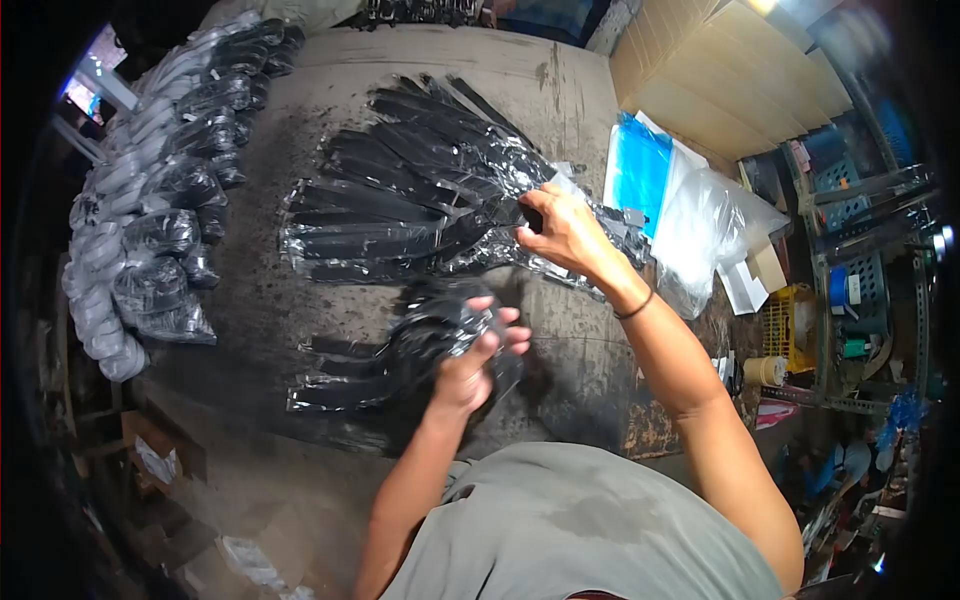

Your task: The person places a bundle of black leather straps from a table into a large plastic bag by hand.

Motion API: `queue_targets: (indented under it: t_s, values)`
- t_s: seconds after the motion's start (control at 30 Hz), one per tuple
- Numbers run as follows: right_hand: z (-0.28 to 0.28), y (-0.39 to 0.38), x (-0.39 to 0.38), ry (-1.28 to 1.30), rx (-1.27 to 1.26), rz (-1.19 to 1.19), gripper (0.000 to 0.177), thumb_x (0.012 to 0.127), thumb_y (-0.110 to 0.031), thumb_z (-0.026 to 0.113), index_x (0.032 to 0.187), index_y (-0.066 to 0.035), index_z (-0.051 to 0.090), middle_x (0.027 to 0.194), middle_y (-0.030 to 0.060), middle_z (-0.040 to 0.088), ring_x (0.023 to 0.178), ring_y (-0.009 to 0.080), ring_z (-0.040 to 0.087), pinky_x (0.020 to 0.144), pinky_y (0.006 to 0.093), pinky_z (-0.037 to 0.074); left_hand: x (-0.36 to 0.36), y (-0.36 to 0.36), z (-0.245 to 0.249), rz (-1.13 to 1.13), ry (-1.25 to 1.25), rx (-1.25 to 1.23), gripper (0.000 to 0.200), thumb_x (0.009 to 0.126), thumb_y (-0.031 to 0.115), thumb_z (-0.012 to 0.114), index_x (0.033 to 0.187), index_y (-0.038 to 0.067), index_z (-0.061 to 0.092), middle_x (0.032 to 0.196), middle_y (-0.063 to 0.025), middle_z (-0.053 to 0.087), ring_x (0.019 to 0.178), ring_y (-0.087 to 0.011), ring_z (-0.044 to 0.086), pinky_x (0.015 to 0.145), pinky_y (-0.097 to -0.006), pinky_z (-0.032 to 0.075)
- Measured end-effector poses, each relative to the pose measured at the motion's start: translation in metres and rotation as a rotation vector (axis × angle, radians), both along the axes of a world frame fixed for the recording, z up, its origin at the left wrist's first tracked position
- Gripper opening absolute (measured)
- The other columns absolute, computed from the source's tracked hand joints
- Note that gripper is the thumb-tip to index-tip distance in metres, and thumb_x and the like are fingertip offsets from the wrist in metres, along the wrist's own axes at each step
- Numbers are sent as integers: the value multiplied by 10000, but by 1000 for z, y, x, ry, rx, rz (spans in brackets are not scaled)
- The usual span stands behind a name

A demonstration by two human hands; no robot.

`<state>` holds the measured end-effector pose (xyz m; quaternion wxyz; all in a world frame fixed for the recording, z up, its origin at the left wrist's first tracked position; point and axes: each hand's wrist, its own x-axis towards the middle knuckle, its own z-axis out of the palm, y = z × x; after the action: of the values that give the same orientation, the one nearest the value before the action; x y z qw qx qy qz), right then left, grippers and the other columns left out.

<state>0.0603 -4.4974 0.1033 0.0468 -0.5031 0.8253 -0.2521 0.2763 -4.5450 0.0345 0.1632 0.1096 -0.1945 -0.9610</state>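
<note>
My left hand (474,362) is closed around a bundle of long black strips in clear plastic (395,345). The bundle bends over my palm, its free ends trailing left, and part of it is blurred. A fan of similar plastic-wrapped black strips (390,195) lies on the worktable, spread leftward from a narrow gathered end. At that gathered end, my right hand (568,232) has its thumb and forefinger curled over a strip. My palm hides some of the ends beneath it.
Stacked bundles in clear plastic (165,200) line the left side of the worktable (300,60). To the right lie a blue sheet (640,165) and a crumpled clear bag (705,225). Behind them stand a cardboard box (730,75) and a metal rack (825,290) with a yellow basket (780,325).
</note>
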Motion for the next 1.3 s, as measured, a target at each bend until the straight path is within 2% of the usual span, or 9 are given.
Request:
queue_targets:
  t_s: [0.2, 0.33, 0.63, 0.8, 0.9, 1.0, 1.2, 1.27, 1.3]
  values:
    - [96, 35, 69, 16, 65, -58, 309, 714, -237, 649, 889, 11, 591, 853, 178, 571, 795, 346, 585, 700, 416, 484, -51, 26, 10, 170, 127, -36, 494, 833, 234, 672, 1248, 124, 427, 1084, -47, 555, 982, -190, 558, 847, -370, 478]
    - [82, 84, 103, 110, -114, -56, 325, 687, -191, 718, 928, -15, 588, 775, 129, 549, 694, 308, 583, 616, 370, 484, -41, 27, 34, 66, 186, -117, 571, 828, 354, 659, 1286, 120, 410, 1191, -35, 517, 1088, -182, 503, 937, -351, 419]
    - [100, 150, 157, 119, -93, -258, 417, 706, -189, 710, 1054, -29, 543, 979, 129, 563, 811, 312, 598, 677, 370, 514, -27, 76, 87, -35, 341, -191, 893, 758, 250, 740, 1396, 223, 115, 1241, -226, 454, 1092, -361, 529, 916, -465, 462]
    - [106, 180, 179, 113, -169, -339, 387, 707, -217, 719, 1017, -49, 558, 949, 113, 575, 803, 298, 600, 645, 360, 513, -19, 96, 102, -121, 453, -358, 909, 761, 228, 738, 1406, 223, 97, 1227, -232, 468, 1101, -408, 513, 931, -525, 428]
    - [107, 203, 191, 148, -252, -375, 377, 698, -263, 720, 997, -94, 563, 932, 86, 579, 837, 263, 604, 622, 348, 505, -13, 111, 107, -114, 421, -470, 810, 733, 216, 754, 1334, 148, 215, 1189, -253, 500, 1109, -424, 504, 933, -538, 412]
    - [110, 220, 203, 131, -293, -385, 443, 716, -306, 690, 1016, -34, 511, 904, 126, 548, 888, 285, 580, 706, 385, 494, -7, 123, 110, -124, 334, -570, 745, 758, 443, 681, 1301, 139, 271, 1167, -226, 514, 1132, -375, 491, 960, -519, 401]
    - [133, 228, 250, 90, -425, -659, 571, 715, -347, 701, 1144, -33, 493, 979, 126, 520, 923, 304, 554, 727, 411, 486, 2, 125, 131, -354, 563, -461, 723, 857, 408, 586, 1424, 275, 156, 1285, -171, 456, 1140, -285, 482, 1000, -435, 376]
    - [134, 225, 266, 435, -543, -737, 529, 719, -289, 710, 1150, -62, 503, 1065, 135, 503, 1017, 309, 515, 800, 402, 464, 5, 130, 136, -398, 577, -475, 718, 869, 411, 570, 1434, 295, 143, 1289, -146, 460, 1150, -264, 474, 972, -417, 396]
    - [134, 223, 273, 448, -532, -764, 529, 719, -289, 710, 1150, -62, 503, 1065, 135, 503, 1017, 309, 515, 800, 402, 464, 13, 135, 146, -464, 554, -476, 672, 889, 411, 540, 1431, 222, 191, 1308, -117, 448, 1174, -240, 451, 977, -407, 383]
